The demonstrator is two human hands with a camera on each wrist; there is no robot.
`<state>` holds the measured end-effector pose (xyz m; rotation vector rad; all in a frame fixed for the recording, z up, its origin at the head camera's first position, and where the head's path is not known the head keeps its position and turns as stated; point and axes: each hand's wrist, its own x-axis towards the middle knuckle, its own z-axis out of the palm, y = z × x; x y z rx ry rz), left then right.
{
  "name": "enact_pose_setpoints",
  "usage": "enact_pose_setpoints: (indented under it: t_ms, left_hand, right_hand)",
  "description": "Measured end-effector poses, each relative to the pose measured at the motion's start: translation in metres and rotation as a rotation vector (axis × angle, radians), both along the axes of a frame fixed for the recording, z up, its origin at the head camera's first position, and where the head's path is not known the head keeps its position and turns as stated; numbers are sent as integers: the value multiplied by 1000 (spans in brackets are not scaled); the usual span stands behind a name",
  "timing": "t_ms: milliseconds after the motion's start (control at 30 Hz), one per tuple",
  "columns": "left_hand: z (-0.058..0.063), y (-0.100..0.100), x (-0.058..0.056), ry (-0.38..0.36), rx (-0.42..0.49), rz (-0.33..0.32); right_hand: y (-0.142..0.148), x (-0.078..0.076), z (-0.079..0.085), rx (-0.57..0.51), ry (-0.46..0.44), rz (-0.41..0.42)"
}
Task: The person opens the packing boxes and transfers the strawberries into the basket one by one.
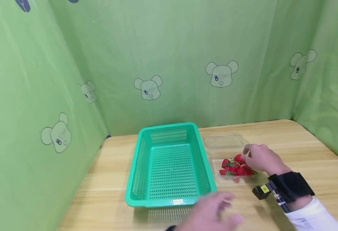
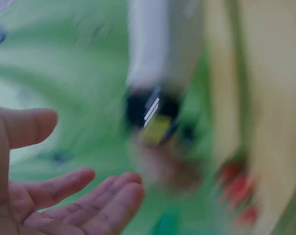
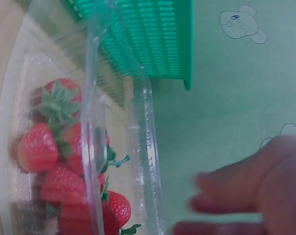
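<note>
Several red strawberries (image 3: 64,183) with green leaves lie in a clear plastic box (image 1: 215,162), its lid (image 1: 223,140) folded back behind it. My right hand (image 1: 262,158) hovers at the box, fingers bent loosely downward and close to a strawberry (image 1: 239,158). In the right wrist view its blurred fingertips (image 3: 202,188) show apart from the fruit, with nothing seen between them. My left hand (image 1: 209,213) is blurred in front of the green basket's near corner. Its fingers (image 2: 106,210) are extended and the thumb is spread, holding nothing.
A green perforated plastic basket (image 1: 204,160) stands on the wooden table (image 1: 111,175), left of the strawberry box. Green curtains (image 1: 180,106) with bear drawings hang behind and at both sides. A black wrist strap (image 1: 291,186) with a small camera sits on the right wrist.
</note>
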<state>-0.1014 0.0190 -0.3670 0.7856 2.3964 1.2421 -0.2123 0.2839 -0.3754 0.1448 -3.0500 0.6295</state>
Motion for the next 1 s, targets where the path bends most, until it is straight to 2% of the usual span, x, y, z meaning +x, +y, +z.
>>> enact_pose_setpoints:
  t_ms: [100,233,300,400,533,600,767,867,1000]
  left_hand:
    - [22,-40,-17,173,-33,91]
    - [30,-85,-46,367,-112,250]
    - [31,-106,-59,390,-159,330]
    - [32,-136,-75,371,-211,440]
    - [32,-171,-91,317,-243,527]
    - [30,-186,-99,284,-244,537]
    - [17,-219,-114,123,-165,504]
    - [7,-234,-120,47,-77,456]
    - [-6,-245,-126,-15,27,333]
  right_hand:
    - [0,3,-3,29,-114,20]
    - [-2,5,-8,69,-181,27]
    - [-3,5,-12,81,-209,26]
    - [-2,3,-16,92,-238,33]
    - [-2,-3,-21,86,-256,35]
    - [-1,-6,-22,73,-260,33]
    - [1,-9,-23,39,-266,27]
    - [1,-11,-23,10,-263,30]
    - [2,-13,-23,-40,-264,19]
